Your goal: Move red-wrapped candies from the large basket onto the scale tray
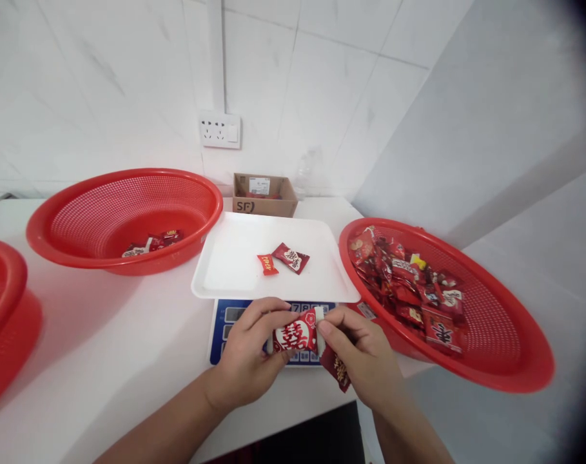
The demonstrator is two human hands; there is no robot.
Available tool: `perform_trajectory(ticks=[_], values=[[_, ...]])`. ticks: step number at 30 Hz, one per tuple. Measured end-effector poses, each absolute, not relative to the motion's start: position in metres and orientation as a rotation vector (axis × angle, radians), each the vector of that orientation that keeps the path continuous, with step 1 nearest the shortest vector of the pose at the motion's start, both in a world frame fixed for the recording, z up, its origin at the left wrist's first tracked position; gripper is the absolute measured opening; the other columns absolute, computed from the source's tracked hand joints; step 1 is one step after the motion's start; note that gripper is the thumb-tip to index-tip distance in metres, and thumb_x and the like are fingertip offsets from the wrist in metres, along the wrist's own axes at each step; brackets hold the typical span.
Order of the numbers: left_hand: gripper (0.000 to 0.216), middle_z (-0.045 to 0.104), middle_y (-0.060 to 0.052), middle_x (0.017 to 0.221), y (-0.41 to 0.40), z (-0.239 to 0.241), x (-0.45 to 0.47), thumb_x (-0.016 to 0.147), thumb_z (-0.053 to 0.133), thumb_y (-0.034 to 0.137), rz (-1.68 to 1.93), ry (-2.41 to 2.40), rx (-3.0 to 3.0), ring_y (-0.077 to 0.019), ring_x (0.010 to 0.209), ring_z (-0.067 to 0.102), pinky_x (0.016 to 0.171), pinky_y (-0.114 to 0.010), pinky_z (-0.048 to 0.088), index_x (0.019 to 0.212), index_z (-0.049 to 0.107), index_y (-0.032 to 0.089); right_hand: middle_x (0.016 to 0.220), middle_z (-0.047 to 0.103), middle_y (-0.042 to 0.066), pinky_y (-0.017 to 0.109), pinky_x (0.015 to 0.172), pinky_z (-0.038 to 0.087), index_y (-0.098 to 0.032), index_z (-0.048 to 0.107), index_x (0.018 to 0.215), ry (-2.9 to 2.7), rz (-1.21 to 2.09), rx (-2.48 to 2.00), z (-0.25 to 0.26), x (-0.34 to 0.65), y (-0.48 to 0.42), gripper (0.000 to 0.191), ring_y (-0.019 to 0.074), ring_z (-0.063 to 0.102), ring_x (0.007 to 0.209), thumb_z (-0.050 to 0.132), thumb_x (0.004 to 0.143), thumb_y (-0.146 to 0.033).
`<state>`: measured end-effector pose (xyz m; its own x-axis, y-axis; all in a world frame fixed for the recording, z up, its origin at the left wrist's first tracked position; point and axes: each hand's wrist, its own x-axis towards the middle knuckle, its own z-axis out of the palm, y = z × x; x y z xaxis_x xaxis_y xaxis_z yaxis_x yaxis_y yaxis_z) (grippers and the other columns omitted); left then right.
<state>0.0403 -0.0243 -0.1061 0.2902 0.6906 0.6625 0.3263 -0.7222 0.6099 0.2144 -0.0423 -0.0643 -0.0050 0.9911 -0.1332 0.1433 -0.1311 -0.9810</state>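
- White table [128,335] under a tiled wall.
- At right, full basket [496,328], red, heaped with wrapped candies; at left, second basket [118,206], red, holding few.
- Between them, scale [225,319] under white tray [234,258], 2 candies [291,258] on it.
- Left hand [247,361] and right hand [365,361], both pinching red-white packet [295,336] above the scale keys.
- Right hand also gripping dark packet [338,372].

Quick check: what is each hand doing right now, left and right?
Left hand: closed, fingers gripping the red candy packet.
Right hand: closed, pinching the same packet's end; a darker packet tucked under its fingers.
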Motion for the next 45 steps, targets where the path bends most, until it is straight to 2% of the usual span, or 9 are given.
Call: perform_trajectory(ticks=[6,12,19,26,34,38,40,43,45], values=[[0.031,0.06,-0.007,0.104,-0.022,-0.104,0.038,0.083,0.06,0.011,1.437,0.871,2.191,-0.0189,0.095,0.062,0.081,-0.03,0.055,0.11,0.057,0.024,0.039,0.048,-0.007,0.014,0.03,0.029,-0.02,0.05,0.063,-1.25,1.19,-1.449,-0.059,0.211,-0.047,0.031,0.0049,0.036,0.03,0.061,0.077,-0.045],[0.043,0.055,-0.013,0.122,-0.024,-0.104,0.041,0.077,0.071,0.024,1.389,0.969,2.246,-0.0261,0.109,0.058,0.09,-0.038,0.052,0.117,0.056,0.021,0.042,0.051,-0.005,0.017,0.033,0.033,-0.02,0.051,0.061,-1.43,1.091,-1.441,-0.059,0.214,-0.045,0.03,0.0069,0.04,0.035,0.059,0.08,-0.043],[0.032,0.063,-0.008,0.099,-0.024,-0.103,0.043,0.082,0.059,0.011,1.471,0.897,2.366,-0.0221,0.092,0.061,0.08,-0.036,0.053,0.112,0.057,0.022,0.043,0.05,-0.005,0.017,0.036,0.034,-0.02,0.052,0.062,-1.469,1.103,-1.43,-0.062,0.21,-0.046,0.026,0.0071,0.041,0.036,0.056,0.082,-0.037],[0.041,0.06,-0.008,0.108,-0.024,-0.106,0.041,0.077,0.065,0.012,1.372,1.004,2.22,-0.0225,0.1,0.06,0.085,-0.036,0.052,0.113,0.051,0.023,0.042,0.048,-0.006,0.017,0.033,0.03,-0.02,0.051,0.062,-1.313,1.098,-1.51,-0.058,0.214,-0.046,0.031,0.006,0.037,0.034,0.059,0.078,-0.045],[0.035,0.06,-0.008,0.109,-0.024,-0.111,0.041,0.076,0.059,0.008,1.442,0.983,2.231,-0.0218,0.098,0.062,0.082,-0.033,0.054,0.107,0.055,0.024,0.043,0.05,-0.005,0.017,0.032,0.03,-0.019,0.054,0.063,-1.311,1.08,-1.499,-0.061,0.218,-0.047,0.034,0.0068,0.04,0.034,0.063,0.075,-0.05],[0.04,0.054,-0.01,0.121,-0.024,-0.113,0.042,0.079,0.063,0.014,1.434,1.034,2.192,-0.0238,0.108,0.058,0.089,-0.037,0.052,0.115,0.05,0.025,0.043,0.052,-0.005,0.017,0.03,0.03,-0.02,0.055,0.064,-1.264,1.049,-1.555,-0.054,0.217,-0.041,0.035,0.0068,0.039,0.033,0.064,0.075,-0.052],[0.046,0.048,-0.012,0.128,-0.024,-0.113,0.042,0.081,0.063,0.017,1.47,1.079,2.143,-0.024,0.111,0.056,0.087,-0.036,0.053,0.122,0.044,0.025,0.044,0.053,-0.004,0.018,0.031,0.03,-0.02,0.056,0.065,-1.268,0.996,-1.574,-0.05,0.219,-0.032,0.035,0.0077,0.04,0.033,0.062,0.077,-0.053],[0.049,0.044,-0.014,0.132,-0.024,-0.112,0.042,0.083,0.062,0.019,1.535,1.115,2.065,-0.0236,0.109,0.055,0.079,-0.034,0.055,0.126,0.04,0.026,0.058,0.063,0.0,0.023,0.045,0.044,-0.018,0.063,0.074,-1.377,0.807,-1.604,-0.048,0.227,-0.01,0.032,0.0136,0.055,0.049,0.059,0.08,-0.049],[0.047,0.044,-0.014,0.131,-0.025,-0.112,0.042,0.084,0.06,0.019,1.543,1.117,2.054,-0.0225,0.104,0.056,0.078,-0.034,0.054,0.126,0.04,0.026,0.069,0.067,0.003,0.029,0.061,0.049,-0.016,0.068,0.092,-1.482,0.645,-1.626,-0.049,0.233,0.001,0.035,0.0175,0.061,0.064,0.058,0.082,-0.048]])
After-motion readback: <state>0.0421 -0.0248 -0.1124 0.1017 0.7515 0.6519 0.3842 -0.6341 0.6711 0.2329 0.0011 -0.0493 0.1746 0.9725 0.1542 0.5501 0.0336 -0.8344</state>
